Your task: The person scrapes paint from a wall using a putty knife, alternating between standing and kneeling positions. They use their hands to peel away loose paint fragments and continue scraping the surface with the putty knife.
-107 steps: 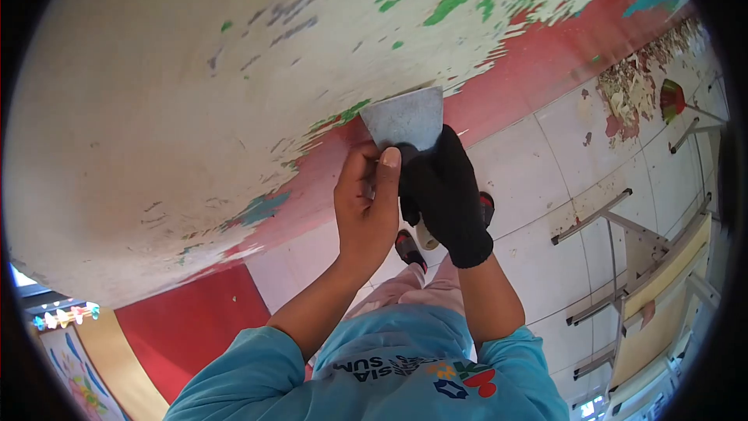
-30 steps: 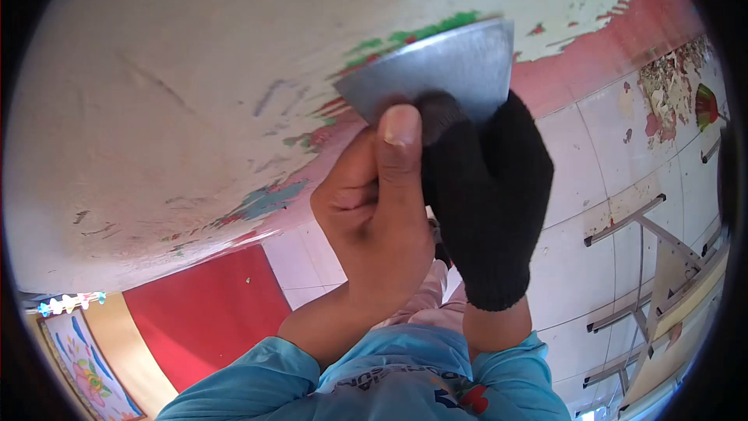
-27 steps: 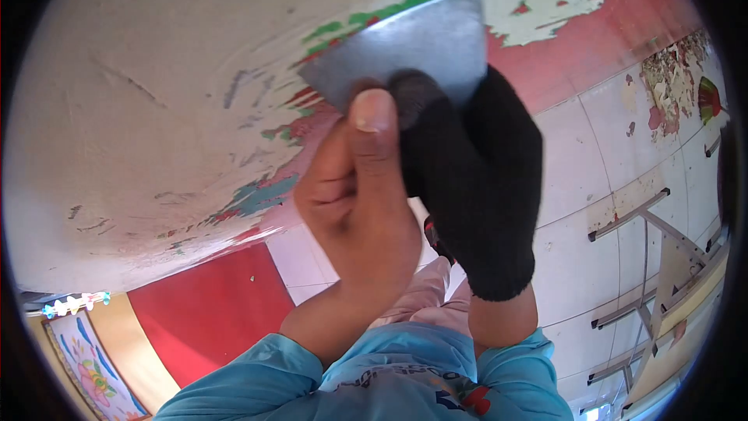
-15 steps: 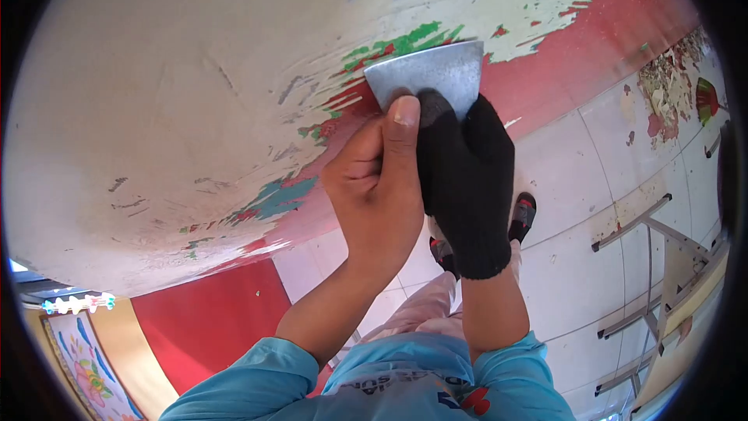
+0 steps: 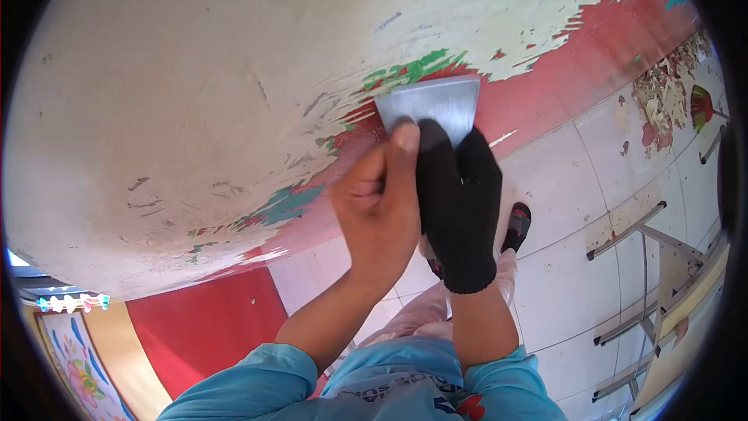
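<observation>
Both of my hands grip one metal paint scraper (image 5: pixel 436 101), its wide blade against the wall where patchy paint meets the red band. My left hand (image 5: pixel 378 206) is bare, its fingers curled and its thumb pressed on the lower part of the blade. Beside it my right hand (image 5: pixel 463 210), in a black knitted glove, pinches the scraper too; the handle is hidden behind the hands. Cream paint covers most of the wall (image 5: pixel 195 70), with ragged green, teal and red patches along the flaking edge (image 5: pixel 405 74).
Paint flakes (image 5: pixel 662 101) lie on the white tiled floor (image 5: pixel 557 281) at the right, near a green and red broom head (image 5: pixel 701 107). A metal-legged piece of furniture (image 5: pixel 662 265) stands at the right. My shoe (image 5: pixel 516 226) shows below the gloved hand.
Both hands have drawn the scraper down the wall, away from the green patch's upper edge. The camera view has shifted slightly.
</observation>
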### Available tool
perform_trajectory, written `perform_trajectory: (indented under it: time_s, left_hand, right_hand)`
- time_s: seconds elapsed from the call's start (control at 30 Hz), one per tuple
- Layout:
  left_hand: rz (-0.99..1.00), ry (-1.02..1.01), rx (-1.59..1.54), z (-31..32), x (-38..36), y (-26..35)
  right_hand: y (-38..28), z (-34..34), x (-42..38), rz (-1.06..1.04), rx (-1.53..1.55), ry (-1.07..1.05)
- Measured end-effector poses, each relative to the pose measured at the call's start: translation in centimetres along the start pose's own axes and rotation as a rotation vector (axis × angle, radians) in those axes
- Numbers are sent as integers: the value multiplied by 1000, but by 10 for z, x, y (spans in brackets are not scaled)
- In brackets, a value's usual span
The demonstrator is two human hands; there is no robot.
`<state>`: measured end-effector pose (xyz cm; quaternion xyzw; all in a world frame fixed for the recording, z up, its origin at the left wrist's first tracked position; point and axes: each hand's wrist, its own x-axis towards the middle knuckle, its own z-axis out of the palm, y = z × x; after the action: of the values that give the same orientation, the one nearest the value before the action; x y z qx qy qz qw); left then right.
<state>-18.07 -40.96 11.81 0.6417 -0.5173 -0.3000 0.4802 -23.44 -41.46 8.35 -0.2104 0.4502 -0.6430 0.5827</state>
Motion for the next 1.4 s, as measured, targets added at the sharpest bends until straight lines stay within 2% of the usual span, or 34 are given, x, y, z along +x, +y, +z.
perform_trajectory:
  time_s: [0.1, 0.23, 0.33, 0.37, 0.43, 0.5, 0.57, 0.63, 0.7, 0.77, 0.83, 0.87, 0.9, 0.97, 1.03, 1.1, 1.23, 1.3, 1.33, 1.4]
  left_hand:
    - [68, 41, -91, 2, 8, 14]
    - [133, -26, 107, 4, 7, 7]
    - [61, 63, -107, 7, 13, 15]
    - [67, 68, -103, 4, 11, 10]
    - [187, -52, 203, -2, 9, 4]
    - [115, -39, 116, 4, 6, 6]
    - [92, 72, -141, 8, 15, 12]
    - [151, 78, -24, 4, 11, 4]
    - [60, -18, 27, 5, 4, -1]
    - [80, 18, -37, 10, 8, -2]
    - [238, 70, -131, 13, 16, -3]
    - [78, 47, -91, 12, 7, 5]
    - [86, 41, -90, 11, 6, 2]
    - [90, -10, -51, 9, 3, -10]
    - [101, 6, -101, 14, 7, -7]
    - [119, 22, -138, 16, 8, -8]
    - [125, 66, -133, 16, 11, -1]
    - [99, 73, -157, 12, 8, -1]
    - [83, 42, -125, 9, 5, -5]
    - [94, 14, -47, 10, 6, -1]
  right_hand:
    - [-20, 8, 5, -23, 121, -41]
    - [-16, 2, 1, 105, 187, 14]
    - [-25, 4, 10, -103, -80, -64]
    - [-23, 1, 8, -105, -75, -70]
    - [-19, 0, 3, 152, 141, -17]
    - [-22, -1, 5, 139, 108, 28]
    - [-27, 1, 13, -48, -149, -75]
    - [-21, 1, 10, -121, -154, -53]
    - [-19, -3, 4, 57, 28, 7]
    - [-23, -5, 9, 93, 13, -7]
    - [-22, -4, 16, -119, -91, -75]
    - [-21, -6, 12, -19, 63, -82]
    - [-20, -7, 9, -25, 69, -78]
    - [-19, -10, 6, 107, -7, -38]
    - [-22, -10, 11, 100, 42, -60]
    - [-20, -10, 14, 30, -81, -54]
    - [-22, -8, 15, 94, 35, -63]
    - [-13, -6, 19, -180, -133, -70]
    - [-17, -4, 14, -33, 1, -45]
    - [-27, -2, 9, 15, 41, -45]
